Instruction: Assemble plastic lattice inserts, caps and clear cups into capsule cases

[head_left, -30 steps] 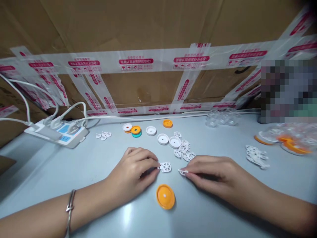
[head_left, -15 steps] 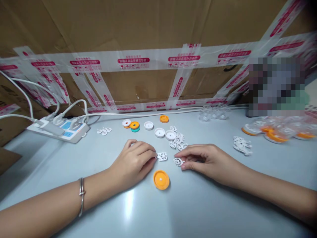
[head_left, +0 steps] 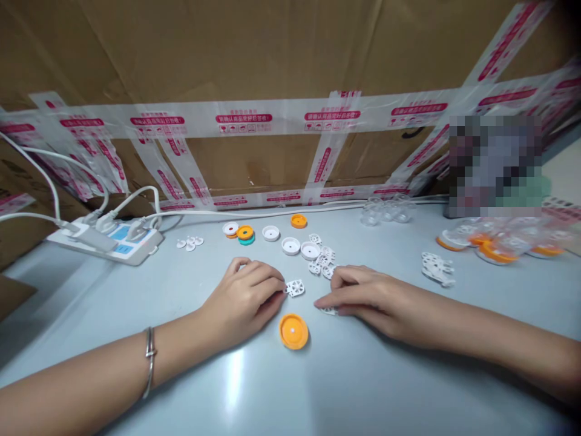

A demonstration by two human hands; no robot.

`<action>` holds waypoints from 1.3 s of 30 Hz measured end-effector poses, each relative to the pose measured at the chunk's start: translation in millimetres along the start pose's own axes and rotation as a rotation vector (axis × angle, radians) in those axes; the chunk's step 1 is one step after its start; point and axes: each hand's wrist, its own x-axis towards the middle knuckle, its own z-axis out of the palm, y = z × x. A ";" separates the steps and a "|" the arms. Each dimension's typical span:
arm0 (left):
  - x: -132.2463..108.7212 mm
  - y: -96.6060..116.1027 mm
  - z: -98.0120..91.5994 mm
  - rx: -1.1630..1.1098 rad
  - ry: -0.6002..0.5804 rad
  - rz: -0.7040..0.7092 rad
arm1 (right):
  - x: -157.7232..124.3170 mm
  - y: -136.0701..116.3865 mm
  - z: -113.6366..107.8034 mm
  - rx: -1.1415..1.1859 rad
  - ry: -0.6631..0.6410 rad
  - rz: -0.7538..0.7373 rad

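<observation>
My left hand [head_left: 252, 293] rests on the table with fingers pressed together, pinching the edge of a white openwork plastic piece [head_left: 296, 287]. To its right, my right hand [head_left: 376, 301] has its thumb and index finger closed on another white openwork piece [head_left: 327, 310], mostly covered by the fingers. An orange round shell with a small white centre [head_left: 293, 331] lies between and in front of both hands. Just behind my right fingers is a cluster of similar white openwork pieces [head_left: 325, 259].
White round shells [head_left: 290, 246] and an orange one [head_left: 298, 221] lie farther back. At left stand a power strip [head_left: 109, 239] with cables and small white pegs [head_left: 190, 242]. Clear domes [head_left: 388, 209], orange-rimmed parts [head_left: 497, 251] and stacked white pieces [head_left: 437, 268] lie at right. A taped cardboard box [head_left: 272, 157] closes the back.
My right hand has turned over its white piece, lowering it slightly toward the table, and the index finger now covers most of it. My left hand stays put. The view shifts slightly.
</observation>
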 end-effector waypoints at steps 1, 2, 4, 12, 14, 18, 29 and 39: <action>0.1 0.0 0.0 -0.001 0.000 0.002 | 1.5 0.6 2.0 0.004 0.018 0.021; 0.2 -0.1 0.0 -0.001 -0.001 0.003 | 2.9 0.8 3.3 0.007 0.039 0.046; 0.3 -0.3 -0.1 -0.001 -0.005 0.005 | 4.7 0.1 2.9 0.005 0.084 0.096; -0.5 -0.1 -1.1 -0.004 -0.010 0.000 | -2.4 0.4 -9.1 0.047 -0.003 -0.012; -0.4 -0.1 -0.7 -0.002 -0.008 -0.002 | -2.5 1.6 -4.6 0.057 0.002 -0.018; -0.4 -0.7 0.6 -0.001 -0.002 0.004 | 1.6 -0.1 3.9 0.136 0.040 -0.011; -2.1 -1.3 2.3 -0.013 0.046 0.010 | 37.0 -9.6 21.4 0.080 0.362 -0.047; -2.5 -1.4 2.9 -0.019 0.091 -0.016 | 39.1 -8.5 23.1 0.052 0.344 -0.001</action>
